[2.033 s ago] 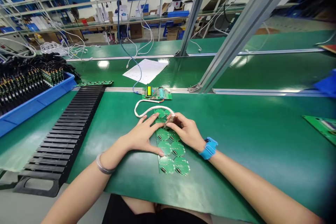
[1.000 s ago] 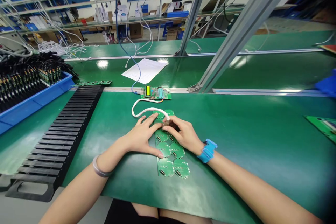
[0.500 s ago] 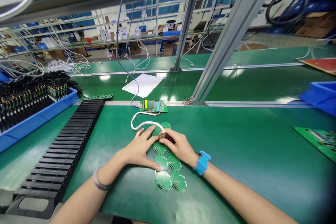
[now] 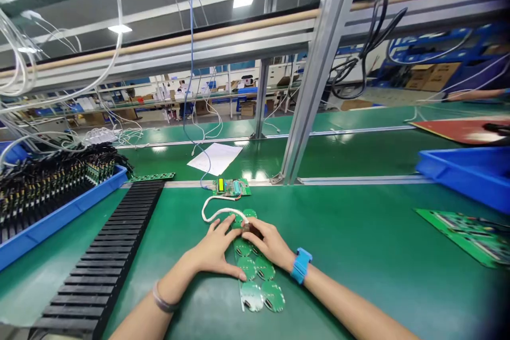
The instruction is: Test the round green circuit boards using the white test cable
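Note:
Below the middle of the view, a panel of round green circuit boards (image 4: 252,293) lies flat on the green bench. My left hand (image 4: 215,251) rests over its left edge, fingers and thumb spread across the boards. On the upper part of the panel, my right hand (image 4: 272,244) pinches a small brownish plug (image 4: 246,227) and holds it down against the boards. The plug's contact with them is hidden by my fingers. From it a white cable (image 4: 219,212) loops back to a test board (image 4: 231,187) with a lit yellow display.
To the left are a blue bin (image 4: 67,212) of upright boards and a black slotted rack (image 4: 107,255). Paper (image 4: 217,157) lies behind the test board. A metal post (image 4: 308,85) rises beyond my hands. Rightward sit a blue tray (image 4: 466,170), a green board (image 4: 462,231) and another person's arm (image 4: 474,94).
The view has tilted up, so the bench sits lower in the picture and more overhead frame shows. Both hands keep nearly the same places on the panel. Another person's arm now shows far right.

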Tool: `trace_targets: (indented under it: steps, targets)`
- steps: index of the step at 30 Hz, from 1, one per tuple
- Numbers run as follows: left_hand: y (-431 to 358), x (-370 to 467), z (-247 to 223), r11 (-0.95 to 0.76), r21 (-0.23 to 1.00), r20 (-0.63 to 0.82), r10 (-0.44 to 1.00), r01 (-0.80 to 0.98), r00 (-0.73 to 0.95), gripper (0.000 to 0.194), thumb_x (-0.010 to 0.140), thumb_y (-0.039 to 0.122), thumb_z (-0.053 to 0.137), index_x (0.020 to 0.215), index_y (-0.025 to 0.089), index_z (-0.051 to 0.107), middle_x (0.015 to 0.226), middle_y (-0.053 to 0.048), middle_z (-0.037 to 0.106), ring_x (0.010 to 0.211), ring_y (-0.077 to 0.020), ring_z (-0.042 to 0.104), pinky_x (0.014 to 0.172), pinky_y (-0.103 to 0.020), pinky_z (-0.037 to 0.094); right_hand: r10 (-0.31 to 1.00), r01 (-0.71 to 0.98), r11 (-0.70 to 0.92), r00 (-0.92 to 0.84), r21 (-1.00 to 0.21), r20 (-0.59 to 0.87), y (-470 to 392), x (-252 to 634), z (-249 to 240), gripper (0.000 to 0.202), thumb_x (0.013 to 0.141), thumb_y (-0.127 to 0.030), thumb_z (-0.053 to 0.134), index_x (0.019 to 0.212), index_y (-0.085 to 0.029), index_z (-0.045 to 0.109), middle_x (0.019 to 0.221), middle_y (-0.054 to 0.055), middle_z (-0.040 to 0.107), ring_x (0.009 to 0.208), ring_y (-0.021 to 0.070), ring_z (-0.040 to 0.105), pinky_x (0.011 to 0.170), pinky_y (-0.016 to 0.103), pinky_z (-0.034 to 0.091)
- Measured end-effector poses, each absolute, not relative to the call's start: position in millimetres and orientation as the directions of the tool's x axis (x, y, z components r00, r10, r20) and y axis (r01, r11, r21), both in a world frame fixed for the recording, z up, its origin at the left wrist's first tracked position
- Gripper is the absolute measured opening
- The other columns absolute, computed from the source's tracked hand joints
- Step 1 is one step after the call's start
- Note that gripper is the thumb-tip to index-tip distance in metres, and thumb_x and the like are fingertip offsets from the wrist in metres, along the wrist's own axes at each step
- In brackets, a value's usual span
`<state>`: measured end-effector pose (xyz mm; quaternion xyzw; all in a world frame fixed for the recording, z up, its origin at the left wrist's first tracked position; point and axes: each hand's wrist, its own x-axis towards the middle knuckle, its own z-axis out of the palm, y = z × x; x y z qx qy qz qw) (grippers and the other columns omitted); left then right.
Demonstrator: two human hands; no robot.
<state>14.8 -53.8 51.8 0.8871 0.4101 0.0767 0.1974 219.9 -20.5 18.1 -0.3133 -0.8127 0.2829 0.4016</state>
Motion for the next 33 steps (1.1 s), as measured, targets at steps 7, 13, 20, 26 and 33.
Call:
trace_targets:
  steps: [7, 13, 20, 26, 33]
  targets:
    - [-53.8, 14.9, 54.2, -0.558, 0.42, -0.057, 0.77, 0.715, 0.635, 0.111, 0.062, 0.078, 0.069, 0.147, 0.019, 0.029, 0.154, -0.019, 0.016, 0.143, -0.0337, 0.006, 0.113, -0.059, 0.008, 0.734, 0.28, 0.641, -0.495, -0.714, 0.465, -18.4, 219.2, 13.6, 0.013, 0.092, -0.029, 0.053, 0.099, -0.019, 0.058, 0.083, 0.003, 0.064, 0.071, 0.0181, 0.057, 0.068, 0.028, 0.046]
    - [-54.6, 15.0, 49.0, -0.579, 0.428, -0.011, 0.764, 0.694, 0.645, 0.109, 0.063, 0.079, 0.067, 0.146, 0.019, 0.032, 0.154, -0.021, 0.016, 0.143, -0.0333, 0.006, 0.113, -0.059, 0.007, 0.751, 0.286, 0.622, -0.482, -0.729, 0.451, -18.6, 218.9, 14.2, 0.014, 0.09, -0.029, 0.054, 0.099, -0.019, 0.059, 0.085, 0.004, 0.066, 0.074, 0.0192, 0.059, 0.07, 0.029, 0.047]
    - [-55.2, 14.4, 48.7, -0.572, 0.425, -0.038, 0.763, 0.702, 0.645, 0.114, 0.06, 0.078, 0.071, 0.148, 0.019, 0.027, 0.154, -0.022, 0.014, 0.143, -0.0354, 0.006, 0.112, -0.06, 0.009, 0.749, 0.296, 0.624, -0.491, -0.723, 0.445, -20.2, 220.6, 14.2, 0.014, 0.091, -0.027, 0.054, 0.102, -0.02, 0.06, 0.088, 0.003, 0.067, 0.077, 0.0188, 0.061, 0.073, 0.027, 0.048]
    - [-55.3, 14.7, 45.6, -0.584, 0.439, -0.001, 0.76, 0.683, 0.65, 0.11, 0.063, 0.079, 0.068, 0.147, 0.019, 0.03, 0.153, -0.022, 0.017, 0.143, -0.0347, 0.007, 0.112, -0.06, 0.008, 0.748, 0.293, 0.622, -0.499, -0.727, 0.439, -20.7, 222.4, 14.1, 0.013, 0.092, -0.028, 0.054, 0.101, -0.02, 0.06, 0.088, 0.002, 0.067, 0.077, 0.0181, 0.061, 0.072, 0.026, 0.047]
    - [-56.0, 16.2, 48.2, -0.575, 0.449, -0.018, 0.76, 0.684, 0.65, 0.109, 0.064, 0.079, 0.067, 0.147, 0.019, 0.029, 0.154, -0.021, 0.015, 0.143, -0.0349, 0.006, 0.112, -0.061, 0.007, 0.749, 0.29, 0.616, -0.505, -0.733, 0.429, -20.3, 224.5, 12.3, 0.015, 0.092, -0.028, 0.055, 0.105, -0.021, 0.06, 0.092, 0.002, 0.067, 0.08, 0.0182, 0.062, 0.074, 0.026, 0.048]
